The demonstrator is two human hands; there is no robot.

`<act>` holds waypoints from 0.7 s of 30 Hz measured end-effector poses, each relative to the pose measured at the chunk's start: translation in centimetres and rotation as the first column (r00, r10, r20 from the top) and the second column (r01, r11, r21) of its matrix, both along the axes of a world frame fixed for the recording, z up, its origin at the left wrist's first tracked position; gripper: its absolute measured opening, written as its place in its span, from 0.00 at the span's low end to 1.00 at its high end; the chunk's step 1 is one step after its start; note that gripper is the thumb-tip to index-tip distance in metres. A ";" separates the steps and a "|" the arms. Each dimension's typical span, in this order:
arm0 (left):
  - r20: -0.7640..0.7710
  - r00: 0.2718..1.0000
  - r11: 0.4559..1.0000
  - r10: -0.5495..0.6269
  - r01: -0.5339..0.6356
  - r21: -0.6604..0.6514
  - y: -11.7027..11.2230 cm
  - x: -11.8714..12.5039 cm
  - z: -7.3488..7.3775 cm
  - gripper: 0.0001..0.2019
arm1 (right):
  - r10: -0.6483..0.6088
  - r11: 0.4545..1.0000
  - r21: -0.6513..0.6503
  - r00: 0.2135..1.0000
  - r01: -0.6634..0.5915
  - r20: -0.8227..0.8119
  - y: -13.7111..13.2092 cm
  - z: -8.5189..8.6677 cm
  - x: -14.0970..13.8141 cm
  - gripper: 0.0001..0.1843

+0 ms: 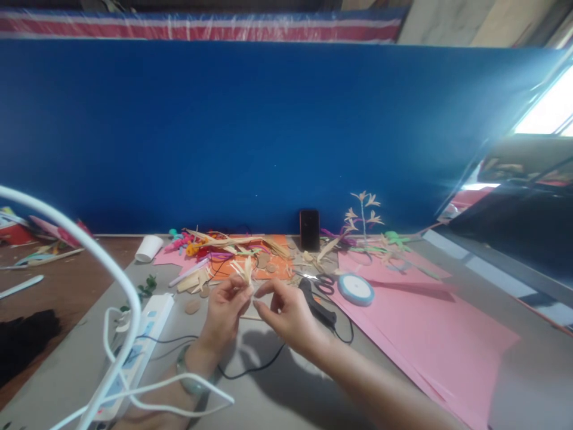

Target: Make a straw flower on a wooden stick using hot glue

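Note:
My left hand [228,307] is closed in a pinch around the base of a pale husk flower [247,272], whose thin petals point upward. My right hand [289,310] is just to the right of it, thumb and forefinger curled towards each other in a pinch; anything between those tips is too small to make out. Behind the right wrist lies a black glue gun [319,307], partly covered by the hand. Beside it are dark-handled scissors [324,283] and a roll of light blue ribbon [356,289].
A white power strip [145,340] and a thick white cable [119,269] stand at the left. Husk scraps lie on orange paper [282,263]. A phone [310,230] leans against the blue partition [250,131], near a finished flower stem [363,218]. Pink sheets [416,322] cover the right.

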State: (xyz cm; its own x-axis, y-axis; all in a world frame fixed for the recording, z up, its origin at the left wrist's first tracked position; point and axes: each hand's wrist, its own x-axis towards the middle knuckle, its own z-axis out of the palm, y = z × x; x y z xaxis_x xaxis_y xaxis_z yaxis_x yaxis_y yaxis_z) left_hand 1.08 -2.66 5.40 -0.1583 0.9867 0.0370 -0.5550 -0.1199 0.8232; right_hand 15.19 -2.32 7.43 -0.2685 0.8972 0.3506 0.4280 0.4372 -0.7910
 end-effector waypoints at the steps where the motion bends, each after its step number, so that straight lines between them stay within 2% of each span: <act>1: -0.009 1.000 1.000 0.006 -0.006 0.003 0.0 0.0 -0.2 0.16 | 0.007 1.000 0.009 1.000 -0.007 -0.003 0.0 -0.4 0.0 0.04; 6: -0.042 0.999 0.999 0.014 -0.013 0.039 0.1 -0.2 -0.9 0.13 | 0.044 0.997 0.071 0.998 -0.042 -0.034 0.1 -1.2 -0.2 0.09; 11: -0.054 0.998 0.999 -0.030 0.031 0.033 0.0 -0.2 -0.3 0.14 | 0.050 0.984 0.172 0.998 -0.044 -0.032 -0.3 -1.2 -0.2 0.09; 15: -0.063 0.996 0.997 -0.064 0.066 0.028 -0.1 -0.2 0.0 0.14 | 0.053 0.978 0.201 0.998 -0.047 -0.024 -0.5 -1.3 0.0 0.07; 17: -0.080 0.996 0.998 -0.050 0.053 0.027 0.0 -0.2 -0.2 0.14 | 0.047 0.978 0.207 0.997 -0.033 -0.060 -0.4 -1.3 0.1 0.02; 21: -0.117 0.993 0.999 -0.019 0.022 0.027 0.2 -0.3 -0.5 0.14 | 0.026 0.978 0.210 0.974 0.022 -0.226 -0.3 -0.5 0.2 0.01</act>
State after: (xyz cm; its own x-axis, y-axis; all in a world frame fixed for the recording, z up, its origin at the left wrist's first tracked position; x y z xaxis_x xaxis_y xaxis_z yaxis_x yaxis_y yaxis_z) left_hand 0.80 -2.44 4.91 -0.1312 0.9880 0.0821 -0.4579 -0.1338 0.8789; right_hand 15.37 -2.61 6.92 -0.1622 0.7966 0.5823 0.2477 0.6041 -0.7574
